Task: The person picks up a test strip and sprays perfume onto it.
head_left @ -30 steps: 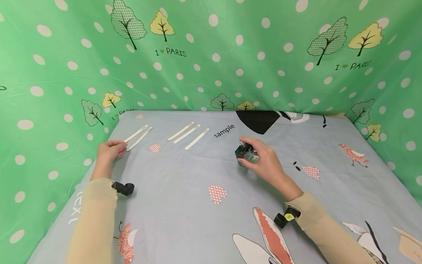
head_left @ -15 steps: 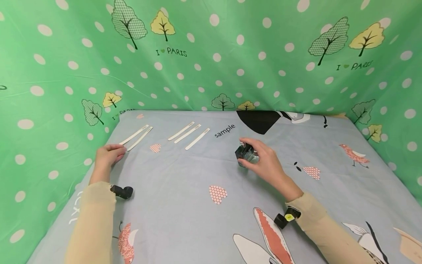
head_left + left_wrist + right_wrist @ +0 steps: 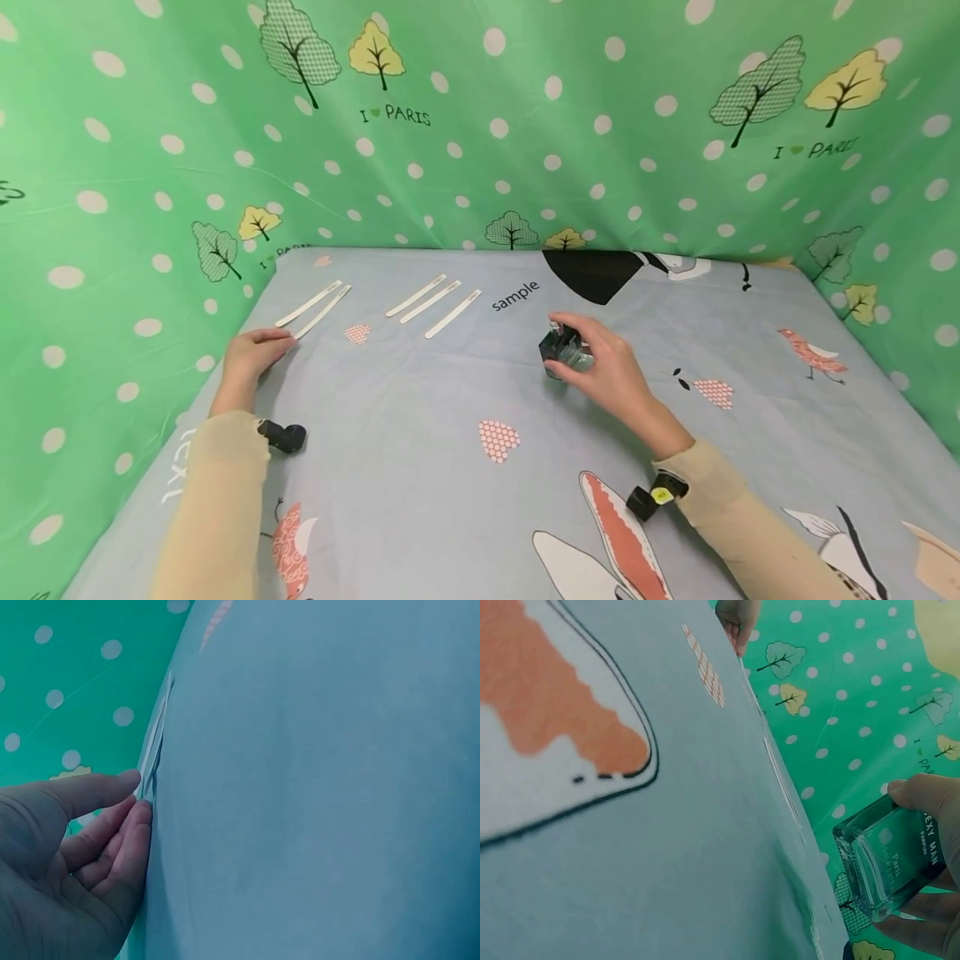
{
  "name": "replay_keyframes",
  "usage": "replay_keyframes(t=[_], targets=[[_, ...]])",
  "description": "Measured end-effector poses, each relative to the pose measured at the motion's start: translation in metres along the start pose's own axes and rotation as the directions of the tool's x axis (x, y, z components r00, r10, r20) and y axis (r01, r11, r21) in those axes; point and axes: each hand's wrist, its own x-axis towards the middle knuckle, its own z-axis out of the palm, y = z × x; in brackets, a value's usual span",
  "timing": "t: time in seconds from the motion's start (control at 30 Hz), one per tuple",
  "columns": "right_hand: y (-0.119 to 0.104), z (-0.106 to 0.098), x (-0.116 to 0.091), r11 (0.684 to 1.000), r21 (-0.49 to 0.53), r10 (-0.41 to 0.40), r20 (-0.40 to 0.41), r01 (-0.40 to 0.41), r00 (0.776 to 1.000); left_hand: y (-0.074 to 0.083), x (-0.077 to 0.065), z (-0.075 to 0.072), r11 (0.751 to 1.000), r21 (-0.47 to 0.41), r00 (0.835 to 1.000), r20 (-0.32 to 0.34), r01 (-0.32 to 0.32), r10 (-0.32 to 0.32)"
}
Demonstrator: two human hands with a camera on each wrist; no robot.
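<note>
My right hand (image 3: 611,367) grips a square glass perfume bottle (image 3: 889,862) with a dark section and white lettering, held over the right middle of the table. At the far left, my left hand (image 3: 255,358) is at the near ends of two white paper test strips. Its fingertips are right at the lower end of the right strip (image 3: 324,311), while the left strip (image 3: 307,304) lies just beyond the fingers. In the left wrist view, the left thumb (image 3: 112,787) and loosely bent fingers stand slightly apart beside the strips (image 3: 156,739).
Three more test strips (image 3: 423,302) lie side by side toward the back, left of the printed word "sample". A grey-blue patterned cloth (image 3: 420,483) covers the table. Green dotted fabric (image 3: 465,75) hangs along the back and sides.
My left hand has slid slightly back from the left strip, baring its near end, then shifted toward the right strip's end. The right hand keeps its hold on the perfume bottle.
</note>
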Motion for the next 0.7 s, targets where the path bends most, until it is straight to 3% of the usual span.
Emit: replay_keyframes(t=[0.2,0.7], targets=[[0.000,-0.002,0.000,1.000,0.011,0.013,0.005,-0.013,1.000,0.005,-0.003,0.003,0.997,0.076,1.000,-0.019,-0.009,0.011],[-0.001,-0.002,0.004,1.000,0.008,0.003,0.001,-0.003,1.000,0.015,-0.006,0.005,0.992,0.126,0.999,-0.038,-0.015,0.020]])
